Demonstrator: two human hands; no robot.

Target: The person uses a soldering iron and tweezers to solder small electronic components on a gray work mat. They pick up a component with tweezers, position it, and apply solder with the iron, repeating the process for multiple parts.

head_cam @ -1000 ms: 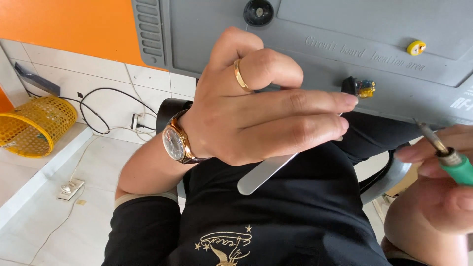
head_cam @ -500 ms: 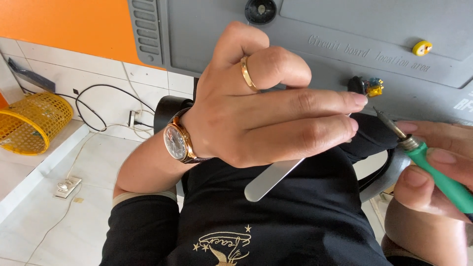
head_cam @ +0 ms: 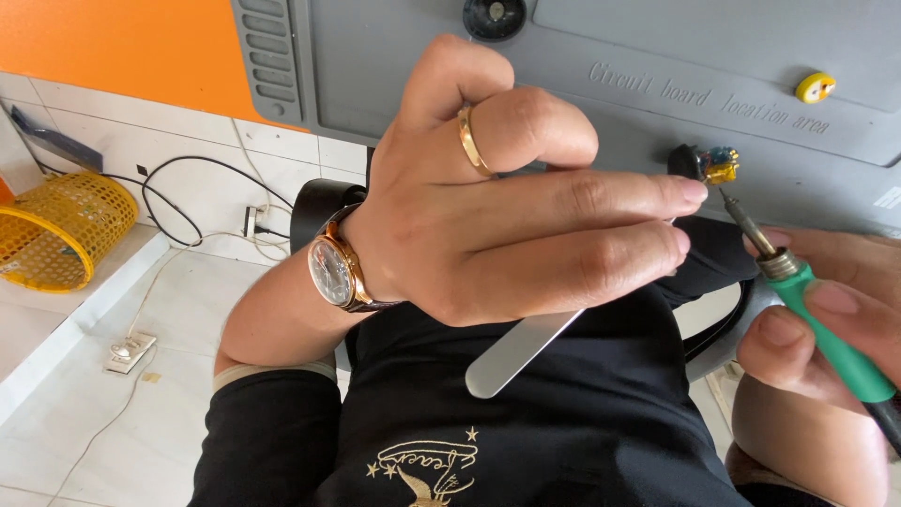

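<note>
L hand (head_cam: 488,216) is filling the frame centre, fingers curled & pressed together, gripping a flat metal tool (head_cam: 521,349) whose rounded end is sticking out toward lower centre; its other end is hidden under the fingers. R hand (head_cam: 826,319) at right edge is pinching a green-handled iron (head_cam: 798,282) betw thumb & fingers, tip pointing up-left, sitting just beside the L fingertips. A small gold-coloured part (head_cam: 718,166) is lying on the grey mat (head_cam: 394,66) on the desk, upper right, near the tip. Yellow basket (head_cam: 61,230) is sitting at far left w/ cables (head_cam: 188,202) on the floor
</note>
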